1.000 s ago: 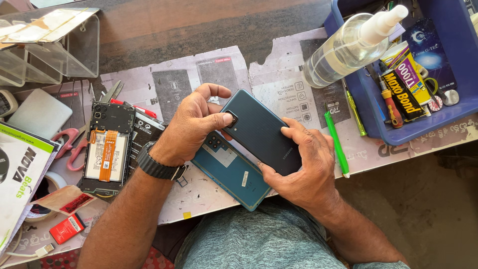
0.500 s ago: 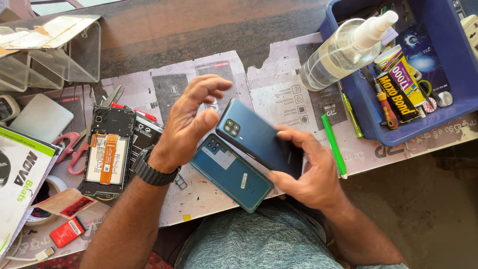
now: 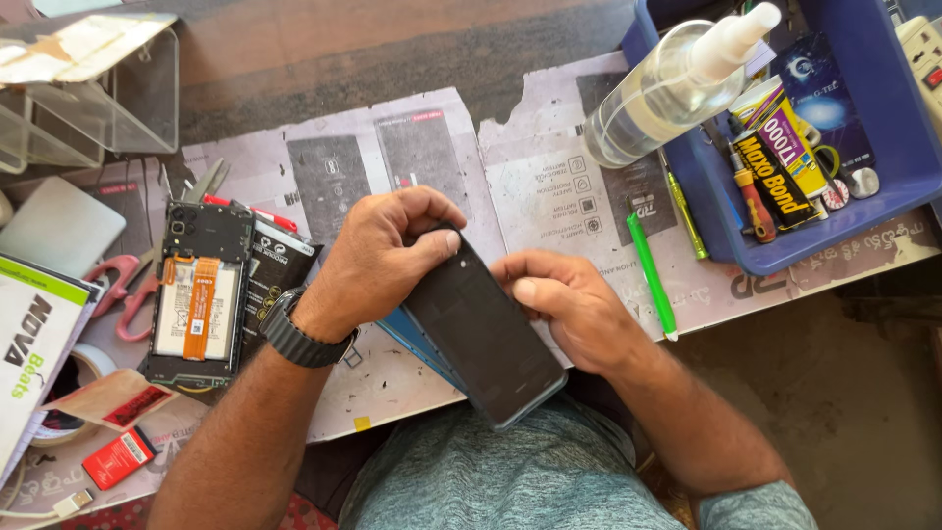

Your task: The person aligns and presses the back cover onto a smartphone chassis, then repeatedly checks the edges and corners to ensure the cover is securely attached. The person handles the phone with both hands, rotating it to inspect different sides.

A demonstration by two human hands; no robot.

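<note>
My left hand (image 3: 383,260), with a black watch (image 3: 294,336) on its wrist, grips the top end of a dark phone (image 3: 486,339). My right hand (image 3: 569,304) holds the phone's right edge, thumb lying along its side. The phone's flat black face points up, and it is tilted over the table's front edge above my lap. A blue phone part (image 3: 420,342) lies on the paper beneath it, mostly hidden. To the left lies an opened phone (image 3: 196,294) with its battery and an orange flex cable showing.
A blue tray (image 3: 726,245) at the right holds glue tubes, a screwdriver and a clear spray bottle (image 3: 667,88). A green pry tool (image 3: 650,275) lies beside it. Red scissors (image 3: 118,285), a clear acrylic stand (image 3: 108,98) and a small red battery (image 3: 118,456) sit at the left.
The phone has been turned over: its teal back with the camera faced up before, and now the black side does. My left hand has closed on its top end.
</note>
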